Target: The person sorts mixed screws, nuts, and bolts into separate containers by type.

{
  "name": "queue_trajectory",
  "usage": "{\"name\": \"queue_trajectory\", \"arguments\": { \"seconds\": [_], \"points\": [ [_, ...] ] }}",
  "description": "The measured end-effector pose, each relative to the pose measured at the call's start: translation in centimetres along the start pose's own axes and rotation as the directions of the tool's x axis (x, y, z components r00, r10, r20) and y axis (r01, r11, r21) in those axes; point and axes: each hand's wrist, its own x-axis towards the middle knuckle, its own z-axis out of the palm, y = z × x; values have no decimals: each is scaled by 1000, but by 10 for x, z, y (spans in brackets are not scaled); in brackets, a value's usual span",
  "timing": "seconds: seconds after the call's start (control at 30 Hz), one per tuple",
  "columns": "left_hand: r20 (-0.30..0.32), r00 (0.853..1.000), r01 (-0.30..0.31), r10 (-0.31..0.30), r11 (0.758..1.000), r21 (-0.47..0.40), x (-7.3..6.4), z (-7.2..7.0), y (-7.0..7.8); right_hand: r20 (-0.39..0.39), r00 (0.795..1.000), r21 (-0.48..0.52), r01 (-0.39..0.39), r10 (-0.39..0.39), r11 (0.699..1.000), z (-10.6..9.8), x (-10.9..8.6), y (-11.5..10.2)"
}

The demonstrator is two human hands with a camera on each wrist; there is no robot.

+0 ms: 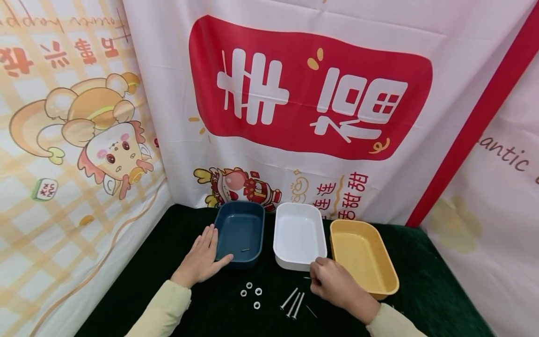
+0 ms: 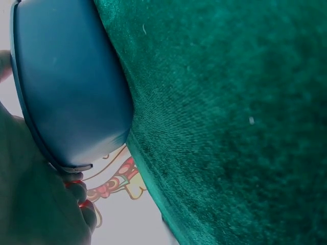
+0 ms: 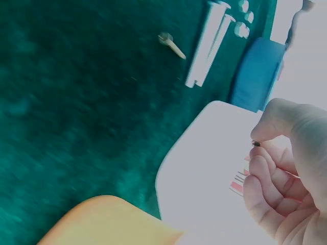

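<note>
One left hand [image 1: 203,256], one right hand [image 1: 338,286], three trays [image 1: 300,234], one each in blue, white and yellow, four nuts [image 1: 258,288], three long bolts [image 1: 299,305], three small screws [image 1: 245,250], one loose, one in a tray, one pinched

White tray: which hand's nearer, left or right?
Right. The right hand is at the near right corner of the white tray; contact is unclear. The left hand is farther off, beyond the blue tray, against its left side.
</note>
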Motion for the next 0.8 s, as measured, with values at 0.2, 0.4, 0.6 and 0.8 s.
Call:
{"name": "queue_trajectory", "arguments": {
  "seconds": [0.2, 0.4, 0.6, 0.8],
  "points": [
    [0, 1000, -2, 2, 1000, -7, -1, 0, 0, -76, 996, -65, 42, -47, 997, -9, 15, -3],
    [-14, 1000, -8, 8, 1000, -17, -2, -3, 0, -125, 989, -86, 69, -80, 994, -15, 36, -12],
    [-11, 1000, -11, 10, 1000, -14, -2, -2, -1, -150, 982, -97, 103, -117, 990, -16, 60, -25],
    [-10, 1000, -11, 11, 1000, -15, -1, -1, -1, -177, 972, -107, 135, -152, 985, -14, 85, -38]
  ]
}}
